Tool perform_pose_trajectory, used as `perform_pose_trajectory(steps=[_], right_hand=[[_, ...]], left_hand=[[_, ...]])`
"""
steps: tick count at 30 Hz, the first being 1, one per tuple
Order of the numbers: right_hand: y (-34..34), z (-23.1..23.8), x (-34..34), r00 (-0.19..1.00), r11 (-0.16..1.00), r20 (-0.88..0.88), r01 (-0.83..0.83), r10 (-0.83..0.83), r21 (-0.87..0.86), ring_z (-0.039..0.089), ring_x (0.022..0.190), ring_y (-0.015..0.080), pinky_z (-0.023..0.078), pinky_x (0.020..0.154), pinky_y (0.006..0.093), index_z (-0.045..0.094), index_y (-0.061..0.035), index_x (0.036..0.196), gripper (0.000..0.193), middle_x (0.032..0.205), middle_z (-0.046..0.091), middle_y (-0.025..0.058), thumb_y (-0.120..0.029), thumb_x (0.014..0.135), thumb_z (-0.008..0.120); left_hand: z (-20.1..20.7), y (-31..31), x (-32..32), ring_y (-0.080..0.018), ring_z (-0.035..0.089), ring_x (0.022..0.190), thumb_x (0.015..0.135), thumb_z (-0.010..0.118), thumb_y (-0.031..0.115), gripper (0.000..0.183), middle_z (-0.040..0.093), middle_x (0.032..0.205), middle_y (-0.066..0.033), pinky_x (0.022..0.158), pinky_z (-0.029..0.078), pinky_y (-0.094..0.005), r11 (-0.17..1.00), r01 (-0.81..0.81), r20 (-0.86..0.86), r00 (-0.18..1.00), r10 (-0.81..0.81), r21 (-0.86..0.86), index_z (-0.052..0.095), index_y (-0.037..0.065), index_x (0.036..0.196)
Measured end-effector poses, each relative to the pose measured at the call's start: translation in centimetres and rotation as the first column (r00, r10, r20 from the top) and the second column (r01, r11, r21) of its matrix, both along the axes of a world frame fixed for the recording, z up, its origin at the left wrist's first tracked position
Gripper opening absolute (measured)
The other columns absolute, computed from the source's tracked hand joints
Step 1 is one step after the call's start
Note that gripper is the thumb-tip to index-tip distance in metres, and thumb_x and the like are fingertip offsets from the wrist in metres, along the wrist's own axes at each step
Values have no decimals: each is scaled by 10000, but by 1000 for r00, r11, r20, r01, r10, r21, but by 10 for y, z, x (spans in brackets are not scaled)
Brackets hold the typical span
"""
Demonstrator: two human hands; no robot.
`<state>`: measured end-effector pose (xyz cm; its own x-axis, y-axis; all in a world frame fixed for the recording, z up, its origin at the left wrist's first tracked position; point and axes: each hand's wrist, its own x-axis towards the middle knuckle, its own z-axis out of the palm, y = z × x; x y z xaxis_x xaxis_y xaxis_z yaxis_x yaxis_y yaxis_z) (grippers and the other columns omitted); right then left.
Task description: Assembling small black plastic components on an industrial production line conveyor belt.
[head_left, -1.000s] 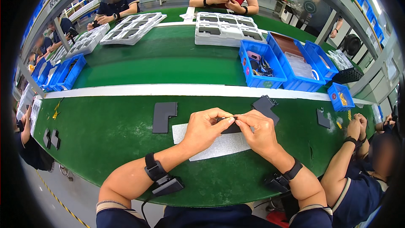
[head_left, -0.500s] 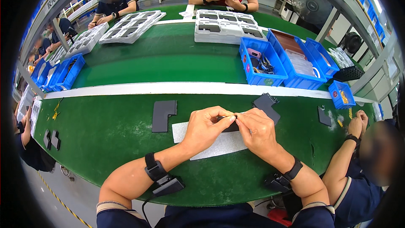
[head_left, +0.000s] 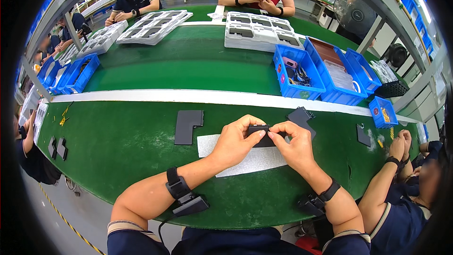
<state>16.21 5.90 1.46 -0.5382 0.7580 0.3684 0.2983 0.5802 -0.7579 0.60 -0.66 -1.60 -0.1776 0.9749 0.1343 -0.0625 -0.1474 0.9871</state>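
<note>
Bin (head_left: pixel 377 119) of yellow bits (head_left: pixel 386 114), tray (head_left: pixel 255 45) of panels (head_left: pixel 243 33); left hand (head_left: pixel 237 142), right hand (head_left: pixel 294 148), both pinching black part (head_left: pixel 258 128)

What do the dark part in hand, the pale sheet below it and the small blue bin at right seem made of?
Dark part: probably matte plastic; dull, dark face. Pale sheet: perhaps foam or padded wrap; speckled, faintly shiny surface. Small blue bin: likely moulded plastic; uniform colour, smooth walls.

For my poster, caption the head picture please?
Left hand and right hand hold a dark part over a white sheet.
</note>
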Motion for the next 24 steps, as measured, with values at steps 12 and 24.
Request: perform_pose_trajectory(steps=[12,24], right_hand=[[7,2,3,988,986,-2,-156,157,58,610,701,183,462,624,288,648,13,804,80,756,647,93,-24,735,665],[7,-2,4,988,989,-49,-147,146,-19,601,722,142,473,671,257,656,15,936,174,840,656,94,-97,803,648]], left_hand=[[10,-3,-10,-74,567,878,872,571,31,162,599,966,-38,772,473,-228,994,93,-42,995,-96,-58,548,-2,1029],[43,0,-117,-71,569,702,836,663,179,199,653,813,-40,652,462,-202,981,-38,-321,947,-26,-192,651,-13,890]])
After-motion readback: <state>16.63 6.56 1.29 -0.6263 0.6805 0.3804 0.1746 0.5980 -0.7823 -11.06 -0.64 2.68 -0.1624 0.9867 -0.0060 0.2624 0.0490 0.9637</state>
